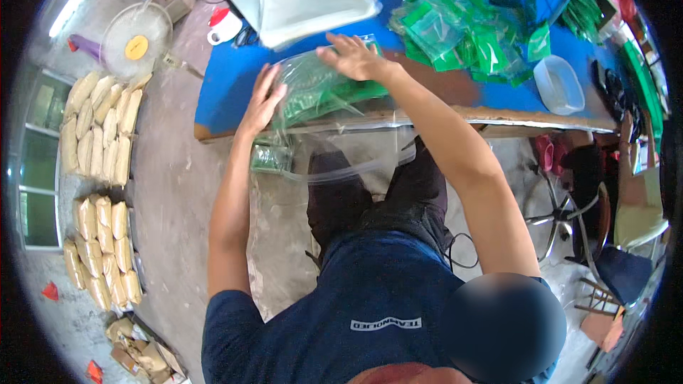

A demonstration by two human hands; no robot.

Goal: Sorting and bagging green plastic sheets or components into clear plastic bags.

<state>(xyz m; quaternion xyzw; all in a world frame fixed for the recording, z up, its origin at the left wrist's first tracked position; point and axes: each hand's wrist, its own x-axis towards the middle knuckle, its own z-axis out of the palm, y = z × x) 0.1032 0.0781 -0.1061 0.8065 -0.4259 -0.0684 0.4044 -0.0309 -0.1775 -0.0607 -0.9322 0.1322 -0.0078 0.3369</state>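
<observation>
My hands, left (262, 103) and right (356, 57), lie flat and open on a clear bag of green packets (320, 89) at the blue bench (228, 78) edge. It might slide off if I push.

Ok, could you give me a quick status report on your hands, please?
Left hand and right hand flat on clear bag of green packets. Bag at table edge. Nothing in the way.

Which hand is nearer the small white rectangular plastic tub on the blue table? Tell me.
Right. The right hand lies on the clear bag of green packets, nearer the tub; the left hand presses the bag's far side.
</observation>
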